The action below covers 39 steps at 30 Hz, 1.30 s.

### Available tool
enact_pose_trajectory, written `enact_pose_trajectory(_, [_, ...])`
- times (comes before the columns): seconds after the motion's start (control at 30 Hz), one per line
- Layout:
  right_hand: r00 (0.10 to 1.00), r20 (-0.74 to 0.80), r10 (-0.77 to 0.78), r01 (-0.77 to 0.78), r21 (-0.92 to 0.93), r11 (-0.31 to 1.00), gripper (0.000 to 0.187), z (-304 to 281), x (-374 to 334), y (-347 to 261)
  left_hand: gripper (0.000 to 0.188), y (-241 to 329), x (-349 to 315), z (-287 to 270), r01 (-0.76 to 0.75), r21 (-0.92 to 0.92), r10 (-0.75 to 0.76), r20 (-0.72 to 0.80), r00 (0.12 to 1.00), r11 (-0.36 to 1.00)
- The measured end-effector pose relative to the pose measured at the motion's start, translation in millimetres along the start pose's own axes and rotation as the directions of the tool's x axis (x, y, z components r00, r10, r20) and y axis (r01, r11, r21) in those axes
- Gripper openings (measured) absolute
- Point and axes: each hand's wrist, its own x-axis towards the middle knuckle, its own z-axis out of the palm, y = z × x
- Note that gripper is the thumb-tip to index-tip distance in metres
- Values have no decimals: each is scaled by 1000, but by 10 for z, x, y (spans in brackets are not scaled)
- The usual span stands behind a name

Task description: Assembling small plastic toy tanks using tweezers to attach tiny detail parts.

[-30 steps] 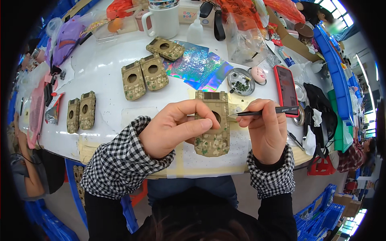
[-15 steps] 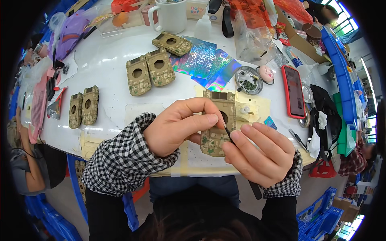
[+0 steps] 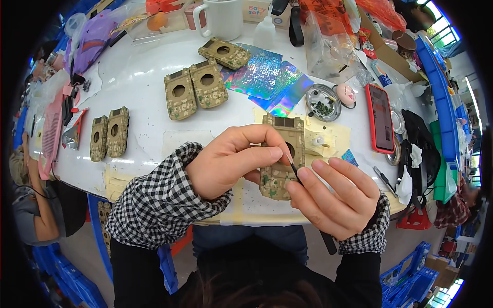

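Note:
My right hand (image 3: 338, 197) holds black tweezers (image 3: 327, 243), their tips pointing up and left. At those tips my left hand (image 3: 231, 159) has thumb and forefinger pinched together; anything between them is too small to make out. Beneath the hands lies a camouflage toy tank hull (image 3: 277, 179), its round opening partly covered by my left fingers. Just right of the hull, a small white piece (image 3: 318, 140) sits on yellowish tape. A round clear dish (image 3: 336, 110) with small dark green bits stands beyond it.
More tank hulls (image 3: 181, 95) lie at centre-left and a pair (image 3: 117, 133) farther left. Shiny holographic sheets (image 3: 257, 77), a white mug (image 3: 222, 20) and a dropper bottle (image 3: 265, 33) are behind. To the right are a red-cased phone (image 3: 380, 118) and a pen-like tool (image 3: 385, 180).
The whole view has shifted slightly, so the table's things appear a little farther right. Both hands keep nearly the same pose at the tweezers' tips.

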Motion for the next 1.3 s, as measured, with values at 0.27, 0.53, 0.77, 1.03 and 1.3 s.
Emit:
enact_pose_trajectory(0.27, [997,70,33,-31,-27,999,18,-19,-9,-27,16,-42,5,-8,-66,-16,66,9,998,998])
enact_pose_trajectory(0.53, [995,90,39,-37,-22,999,19,-25,-4,-22,19,-94,20,-8,-133,46,133,5,991,990])
enact_pose_trajectory(0.77, [994,77,83,-84,23,996,22,5,-10,-24,21,-69,20,-26,-76,108,77,-6,997,991])
enact_pose_trajectory(1.03, [962,-10,273,-250,370,895,27,71,-35,89,22,-109,45,8,-115,86,119,-31,992,990])
enact_pose_trajectory(1.3, [674,166,720,-477,842,252,27,167,-149,29,25,-103,33,8,-120,129,127,-46,991,984])
